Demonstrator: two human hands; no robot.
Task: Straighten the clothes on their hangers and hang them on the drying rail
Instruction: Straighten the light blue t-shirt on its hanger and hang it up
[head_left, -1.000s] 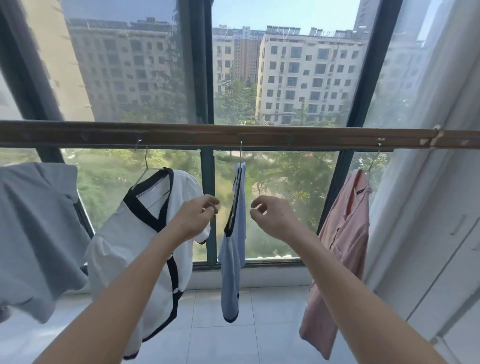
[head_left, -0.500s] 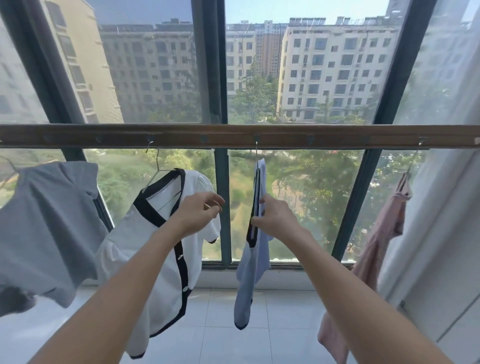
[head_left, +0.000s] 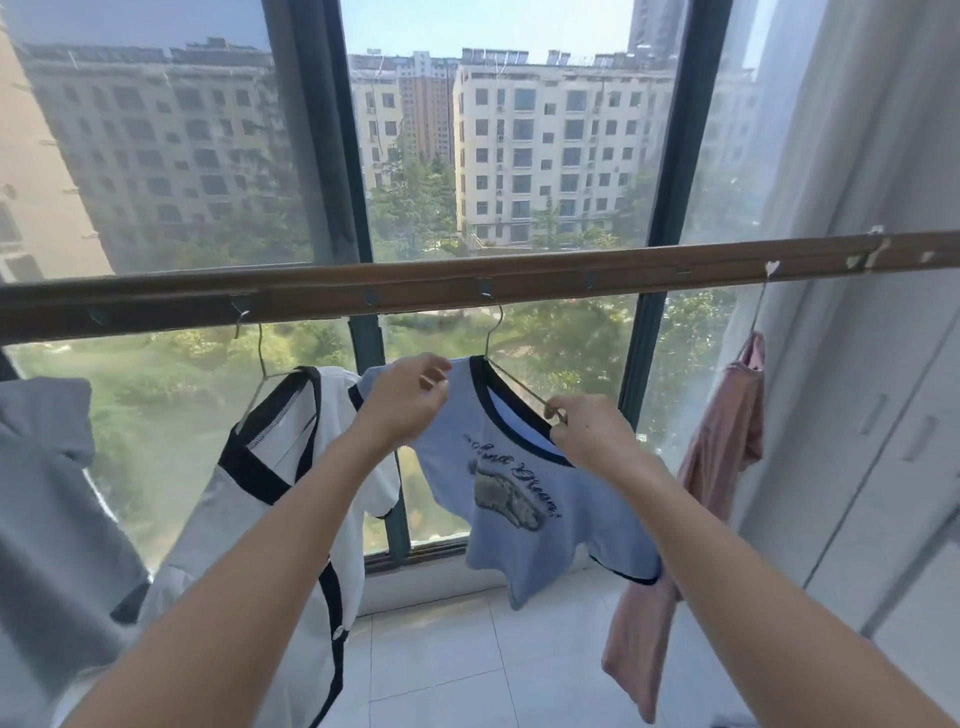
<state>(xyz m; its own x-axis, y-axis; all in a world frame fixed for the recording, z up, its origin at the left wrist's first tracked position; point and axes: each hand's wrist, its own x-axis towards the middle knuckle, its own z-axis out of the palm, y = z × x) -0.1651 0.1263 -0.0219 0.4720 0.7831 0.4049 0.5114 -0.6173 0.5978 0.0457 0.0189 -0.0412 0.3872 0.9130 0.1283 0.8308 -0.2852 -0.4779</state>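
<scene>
A light blue T-shirt (head_left: 524, 499) with a dark collar and a printed front hangs on a wire hanger (head_left: 493, 338) hooked to the brown drying rail (head_left: 415, 288). Its front faces me. My left hand (head_left: 408, 397) pinches the shirt's left shoulder. My right hand (head_left: 587, 428) pinches the right shoulder at the collar, where the hanger wire shows. A white top (head_left: 291, 467) with black trim hangs on its own hanger just left of the blue shirt, partly behind my left forearm.
A grey garment (head_left: 47, 493) hangs at the far left and a pink one (head_left: 722, 467) at the right, both on the rail. Behind is a large window (head_left: 519, 156). White cupboard doors (head_left: 883, 441) stand at the right. Pale floor tiles (head_left: 441, 670) lie below.
The blue T-shirt was edge-on to me; it has turned so its front faces me. Both hands moved onto its shoulders and the view shifted slightly.
</scene>
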